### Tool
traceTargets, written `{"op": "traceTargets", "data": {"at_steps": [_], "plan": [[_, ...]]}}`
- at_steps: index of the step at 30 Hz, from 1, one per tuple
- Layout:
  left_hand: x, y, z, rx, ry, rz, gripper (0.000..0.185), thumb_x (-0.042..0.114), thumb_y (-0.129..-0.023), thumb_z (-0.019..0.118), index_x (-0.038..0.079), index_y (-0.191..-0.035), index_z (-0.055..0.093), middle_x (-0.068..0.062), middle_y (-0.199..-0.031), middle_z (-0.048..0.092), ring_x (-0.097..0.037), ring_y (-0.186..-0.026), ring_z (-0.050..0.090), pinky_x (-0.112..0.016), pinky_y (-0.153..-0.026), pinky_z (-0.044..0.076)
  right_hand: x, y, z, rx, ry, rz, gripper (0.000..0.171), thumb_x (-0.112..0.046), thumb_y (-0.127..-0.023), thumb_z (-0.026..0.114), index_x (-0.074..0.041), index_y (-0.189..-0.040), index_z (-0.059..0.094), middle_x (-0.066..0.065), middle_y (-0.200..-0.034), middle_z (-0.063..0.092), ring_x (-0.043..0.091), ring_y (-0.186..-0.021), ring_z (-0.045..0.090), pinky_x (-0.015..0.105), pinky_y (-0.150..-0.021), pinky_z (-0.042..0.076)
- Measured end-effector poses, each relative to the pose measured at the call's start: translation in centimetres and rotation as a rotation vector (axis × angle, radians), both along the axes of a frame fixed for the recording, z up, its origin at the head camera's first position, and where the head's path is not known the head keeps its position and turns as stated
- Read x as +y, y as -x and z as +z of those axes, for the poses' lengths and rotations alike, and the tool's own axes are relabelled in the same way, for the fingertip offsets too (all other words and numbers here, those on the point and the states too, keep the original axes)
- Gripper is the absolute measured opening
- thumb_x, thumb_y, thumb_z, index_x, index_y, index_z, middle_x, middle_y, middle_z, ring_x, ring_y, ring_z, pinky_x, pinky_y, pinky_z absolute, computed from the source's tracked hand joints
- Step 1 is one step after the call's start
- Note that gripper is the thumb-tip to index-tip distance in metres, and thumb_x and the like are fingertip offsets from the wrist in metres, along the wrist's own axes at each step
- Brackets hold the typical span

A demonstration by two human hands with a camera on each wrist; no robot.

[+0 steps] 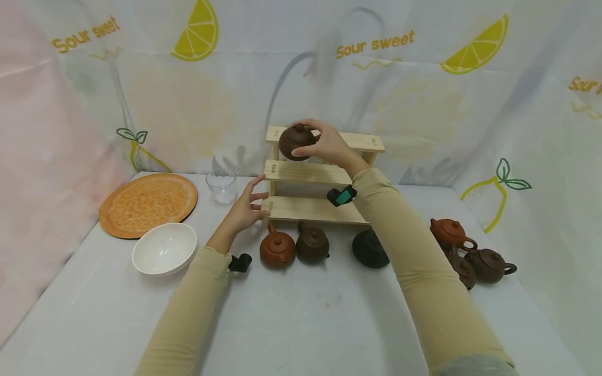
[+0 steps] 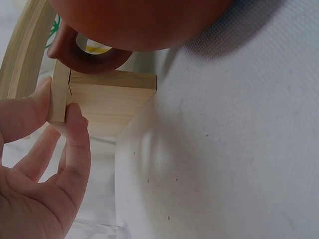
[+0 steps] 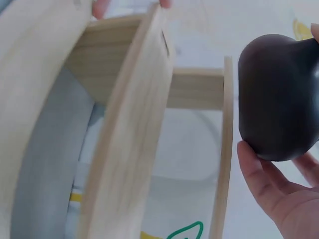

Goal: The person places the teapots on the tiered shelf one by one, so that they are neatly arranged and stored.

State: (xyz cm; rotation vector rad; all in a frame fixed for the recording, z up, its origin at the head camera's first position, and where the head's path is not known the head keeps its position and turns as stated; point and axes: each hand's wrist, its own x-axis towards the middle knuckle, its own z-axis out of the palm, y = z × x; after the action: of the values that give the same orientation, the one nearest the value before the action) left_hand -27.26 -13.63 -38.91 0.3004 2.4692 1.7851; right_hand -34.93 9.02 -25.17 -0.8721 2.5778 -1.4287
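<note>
My right hand (image 1: 326, 146) grips a dark brown teapot (image 1: 296, 142) at the left end of a three-tier wooden shelf (image 1: 308, 171), up by its top board. The right wrist view shows the pot's rounded dark body (image 3: 279, 97) beside the top board, fingers (image 3: 259, 181) against its underside. Whether the pot touches the board, I cannot tell. At the shelf's left end, my left hand (image 1: 242, 211) pinches the edge of the lowest board (image 2: 60, 94) between thumb and fingers. In front of the shelf stand a reddish-brown teapot (image 1: 277, 250), a brown teapot (image 1: 312, 244) and a black one (image 1: 370, 249), partly behind my right forearm.
To the right, a reddish teapot (image 1: 449, 233) and two brown teapots (image 1: 489, 265) sit close together, partly behind my sleeve. On the left are a white bowl (image 1: 164, 249), a round orange mat (image 1: 148, 201) and a clear glass (image 1: 222, 187). A printed cloth (image 1: 301, 31) hangs behind.
</note>
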Motion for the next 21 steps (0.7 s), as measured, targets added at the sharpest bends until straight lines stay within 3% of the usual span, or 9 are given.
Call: {"op": "traceTargets", "data": {"at_steps": [10, 15, 21], "plan": [[0.1, -0.2, 0.3, -0.012, 0.008, -0.001, 0.094, -0.012, -0.080, 0.065, 0.032, -0.148, 0.016, -0.022, -0.135, 0.044, -0.039, -0.101, 0.055, -0.034, -0.072, 0.050, -0.7, 2.4, -0.1, 0.029, 0.017, -0.120, 0.069, -0.025, -0.077, 0.077, -0.013, -0.138, 0.046, 0.003, -0.134, 0.045, 0.021, -0.119, 0.040, 0.032, -0.089, 0.041], [0.3, 0.0, 0.3, -0.006, 0.004, -0.010, 0.094, -0.011, -0.080, 0.065, 0.032, -0.148, 0.017, -0.022, -0.135, 0.045, -0.039, -0.100, 0.056, -0.035, -0.074, 0.050, -0.7, 2.5, -0.1, 0.003, 0.030, -0.184, 0.068, -0.027, -0.081, 0.073, -0.015, -0.141, 0.042, 0.006, -0.142, 0.039, 0.023, -0.122, 0.042, 0.032, -0.089, 0.043], [-0.1, -0.2, 0.2, -0.019, 0.015, 0.001, 0.094, -0.011, -0.081, 0.065, 0.033, -0.148, 0.015, -0.022, -0.136, 0.044, -0.039, -0.101, 0.056, -0.035, -0.074, 0.050, -1.3, 2.1, -0.6, 0.059, 0.018, -0.182, 0.068, -0.030, -0.084, 0.070, -0.016, -0.142, 0.038, 0.006, -0.143, 0.036, 0.026, -0.120, 0.044, 0.032, -0.089, 0.043]]}}
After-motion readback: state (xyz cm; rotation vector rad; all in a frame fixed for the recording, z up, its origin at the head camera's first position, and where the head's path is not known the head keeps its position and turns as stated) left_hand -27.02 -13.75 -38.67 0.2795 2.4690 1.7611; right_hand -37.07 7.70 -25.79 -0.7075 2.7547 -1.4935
